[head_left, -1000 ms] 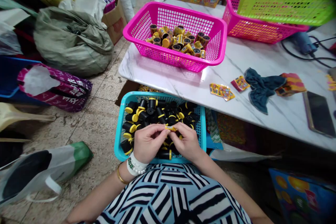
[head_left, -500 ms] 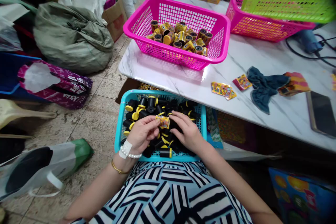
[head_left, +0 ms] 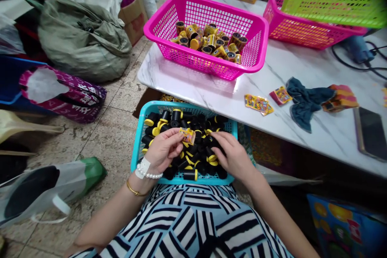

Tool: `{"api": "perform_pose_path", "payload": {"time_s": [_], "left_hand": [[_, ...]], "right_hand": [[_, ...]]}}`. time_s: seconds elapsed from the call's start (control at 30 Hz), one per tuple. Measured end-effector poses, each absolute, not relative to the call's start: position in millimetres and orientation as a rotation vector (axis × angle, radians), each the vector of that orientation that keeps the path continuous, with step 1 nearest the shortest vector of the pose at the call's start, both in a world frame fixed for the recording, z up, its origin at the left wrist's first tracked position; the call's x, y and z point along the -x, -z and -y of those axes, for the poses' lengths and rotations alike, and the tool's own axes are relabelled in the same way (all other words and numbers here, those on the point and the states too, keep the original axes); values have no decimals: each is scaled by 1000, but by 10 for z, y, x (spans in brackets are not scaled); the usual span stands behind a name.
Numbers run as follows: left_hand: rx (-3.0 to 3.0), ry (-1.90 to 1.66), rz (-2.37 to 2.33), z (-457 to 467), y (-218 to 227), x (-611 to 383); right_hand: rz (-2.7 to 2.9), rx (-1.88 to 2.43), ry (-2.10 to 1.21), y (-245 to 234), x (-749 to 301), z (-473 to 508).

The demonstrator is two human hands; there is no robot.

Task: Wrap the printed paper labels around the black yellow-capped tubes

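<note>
Between the thumb and fingers of my left hand (head_left: 165,148) is a small yellow printed sleeve label (head_left: 188,136), slightly curled, held above the blue basket (head_left: 136,151). My right hand (head_left: 234,153) reaches over the basket's right side, thumb and fingers apart, at the black canisters with yellow lids (head_left: 190,174). Its fingertips are close to or touching several canisters; none is clearly gripped. The canisters lie jumbled in the basket, which sits at my lap below the table edge.
On the marble-patterned table (head_left: 193,74) a pink basket (head_left: 205,64) holds canisters in yellow printed labels. Loose labels (head_left: 258,104), a dark blue cloth (head_left: 305,100) and a phone (head_left: 371,131) lie to the right. Bags, including a purple one (head_left: 66,94), stand on the floor at left.
My right hand has moved right, away from the label and toward the canisters at the basket's right side. My left hand still holds the label, now turned slightly.
</note>
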State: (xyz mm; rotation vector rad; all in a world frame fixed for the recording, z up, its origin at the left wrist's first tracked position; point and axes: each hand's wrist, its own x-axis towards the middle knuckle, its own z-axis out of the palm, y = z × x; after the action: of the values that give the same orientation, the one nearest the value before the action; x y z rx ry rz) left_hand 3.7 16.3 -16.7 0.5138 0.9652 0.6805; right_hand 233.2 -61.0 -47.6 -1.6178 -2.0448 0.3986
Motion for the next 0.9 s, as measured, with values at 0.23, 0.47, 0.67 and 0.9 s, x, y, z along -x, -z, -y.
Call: {"api": "perform_pose_path", "payload": {"time_s": [0.23, 0.47, 0.67, 0.9], "left_hand": [[-561, -629, -981, -161, 182, -16], [-570, -638, -1002, -106, 208, -159], [-511, -653, -1006, -140, 168, -214], [-461, -648, -1004, -157, 184, -269]], "right_hand": [[1922, 1759, -115, 299, -2676, 854], [1996, 1896, -268, 559, -2175, 1066], [1755, 1789, -544, 512, -2117, 922], [1061, 1349, -1011, 166, -2164, 788]]}}
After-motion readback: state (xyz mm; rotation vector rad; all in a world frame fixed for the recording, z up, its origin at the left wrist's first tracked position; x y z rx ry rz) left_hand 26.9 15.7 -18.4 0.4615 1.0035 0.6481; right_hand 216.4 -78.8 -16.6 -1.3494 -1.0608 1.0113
